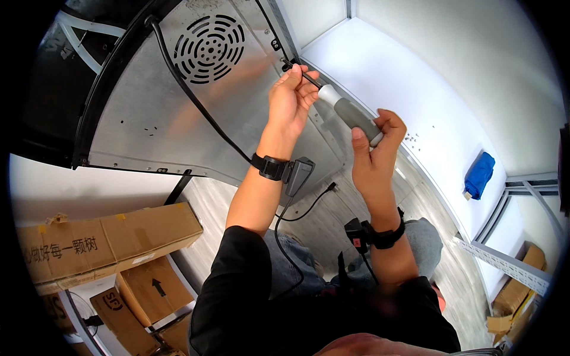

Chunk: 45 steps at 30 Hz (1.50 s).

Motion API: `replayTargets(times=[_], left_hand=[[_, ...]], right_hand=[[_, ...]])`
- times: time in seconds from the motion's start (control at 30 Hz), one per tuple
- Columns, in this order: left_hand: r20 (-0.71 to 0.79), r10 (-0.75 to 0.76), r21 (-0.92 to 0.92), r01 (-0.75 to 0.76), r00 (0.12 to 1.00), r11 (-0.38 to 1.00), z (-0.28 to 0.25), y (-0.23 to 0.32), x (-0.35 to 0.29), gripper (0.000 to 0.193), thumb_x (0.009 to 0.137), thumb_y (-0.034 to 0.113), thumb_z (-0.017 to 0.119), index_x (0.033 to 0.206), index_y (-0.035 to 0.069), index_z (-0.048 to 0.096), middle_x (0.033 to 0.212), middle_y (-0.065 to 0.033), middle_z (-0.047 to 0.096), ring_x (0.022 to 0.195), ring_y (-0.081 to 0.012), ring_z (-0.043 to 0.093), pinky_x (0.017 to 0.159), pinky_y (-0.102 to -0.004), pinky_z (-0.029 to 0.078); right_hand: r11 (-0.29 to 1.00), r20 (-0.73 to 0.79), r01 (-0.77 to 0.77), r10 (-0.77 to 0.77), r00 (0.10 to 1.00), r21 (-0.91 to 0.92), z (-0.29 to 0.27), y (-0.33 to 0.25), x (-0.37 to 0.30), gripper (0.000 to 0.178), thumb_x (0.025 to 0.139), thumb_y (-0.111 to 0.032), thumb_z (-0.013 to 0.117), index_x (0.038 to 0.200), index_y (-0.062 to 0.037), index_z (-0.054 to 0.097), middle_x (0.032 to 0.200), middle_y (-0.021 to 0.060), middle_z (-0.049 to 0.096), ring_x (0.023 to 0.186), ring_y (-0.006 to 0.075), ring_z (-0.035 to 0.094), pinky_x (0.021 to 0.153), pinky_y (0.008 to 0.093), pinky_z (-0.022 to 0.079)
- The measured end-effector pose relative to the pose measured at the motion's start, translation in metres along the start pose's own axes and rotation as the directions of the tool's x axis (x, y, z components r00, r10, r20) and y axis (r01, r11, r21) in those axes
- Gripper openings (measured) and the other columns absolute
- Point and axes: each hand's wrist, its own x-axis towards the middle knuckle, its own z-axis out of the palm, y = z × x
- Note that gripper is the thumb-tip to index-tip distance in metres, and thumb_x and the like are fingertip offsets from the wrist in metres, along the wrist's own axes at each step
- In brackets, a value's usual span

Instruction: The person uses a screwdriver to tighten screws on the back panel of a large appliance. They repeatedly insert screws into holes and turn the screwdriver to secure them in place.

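A screwdriver (350, 113) with a grey and white handle points up and left at the edge of a sheet-metal panel (231, 118). My right hand (380, 151) grips the end of its handle between thumb and fingers. Around the dark shaft near the tip, my left hand (291, 98) is closed, right beside the panel's edge. The tip reaches a small dark fitting (287, 65) there; whether it sits in a screw is too small to tell. The panel has a round slotted vent (209, 49), and a black cord (187, 89) runs across it.
A white shelf (380, 65) to the right carries small scattered screws (412, 140) and a rolled blue cloth item (480, 175). Cardboard boxes (113, 240) are stacked at lower left. A loose cable end (331, 186) hangs above the wood-look floor (208, 207). Metal racking (504, 258) stands at right.
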Motion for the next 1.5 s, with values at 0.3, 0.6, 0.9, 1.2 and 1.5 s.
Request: replayTargets(times=[0.3, 0.6, 0.9, 1.2, 1.5], left_hand=[[-0.007, 0.031, 0.049, -0.030, 1.000, 0.998, 0.008, 0.002, -0.004, 0.021, 0.097, 0.021, 0.045, 0.095, 0.003, 0.055, 0.087, -0.0108, 0.064, 0.060, -0.0112, 0.057, 0.052, -0.0228, 0.047], [0.097, -0.029, 0.044, 0.025, 0.995, 0.999, 0.006, 0.006, -0.006, 0.022, 0.097, 0.023, 0.047, 0.093, 0.002, 0.055, 0.088, -0.0123, 0.064, 0.061, -0.0113, 0.057, 0.054, -0.0237, 0.048], [0.041, -0.015, 0.099, 0.010, 0.999, 0.995, 0.004, 0.001, -0.005, 0.025, 0.097, 0.024, 0.045, 0.095, 0.001, 0.055, 0.082, -0.0116, 0.063, 0.060, -0.0118, 0.056, 0.051, -0.0237, 0.044], [0.042, -0.048, 0.165, 0.041, 0.998, 0.985, 0.009, 0.008, -0.012, 0.023, 0.096, 0.022, 0.046, 0.096, 0.001, 0.055, 0.079, -0.0078, 0.062, 0.057, -0.0107, 0.053, 0.051, -0.0238, 0.042], [0.064, -0.036, 0.143, 0.026, 0.997, 0.989, 0.008, 0.007, -0.013, 0.024, 0.097, 0.021, 0.045, 0.100, -0.001, 0.056, 0.081, -0.0083, 0.062, 0.062, -0.0131, 0.055, 0.054, -0.0251, 0.044]], right_hand=[[0.997, -0.076, 0.024, -0.019, 0.997, 0.069, 0.005, -0.005, -0.003, 0.047, 0.090, -0.026, 0.059, 0.120, 0.0008, 0.036, 0.107, 0.0189, 0.047, 0.094, 0.0274, 0.052, 0.078, 0.0388, 0.045], [0.979, 0.004, -0.117, 0.118, 0.993, 0.165, 0.002, 0.000, 0.001, 0.047, 0.090, -0.025, 0.059, 0.120, 0.0011, 0.035, 0.111, 0.0190, 0.044, 0.093, 0.0258, 0.051, 0.077, 0.0361, 0.045], [0.991, 0.031, -0.132, 0.133, 0.991, -0.038, -0.002, -0.004, 0.003, 0.041, 0.090, -0.024, 0.058, 0.115, 0.0021, 0.039, 0.104, 0.0184, 0.047, 0.096, 0.0275, 0.051, 0.076, 0.0350, 0.045], [0.995, 0.037, -0.096, 0.097, 0.995, -0.030, 0.000, -0.004, 0.001, 0.042, 0.086, -0.017, 0.062, 0.115, 0.0028, 0.039, 0.105, 0.0172, 0.046, 0.096, 0.0264, 0.049, 0.074, 0.0364, 0.045], [0.996, 0.043, -0.030, 0.034, 0.998, -0.088, 0.002, -0.004, -0.002, 0.052, 0.086, -0.023, 0.063, 0.120, 0.0031, 0.034, 0.112, 0.0185, 0.042, 0.099, 0.0277, 0.046, 0.072, 0.0381, 0.045]])
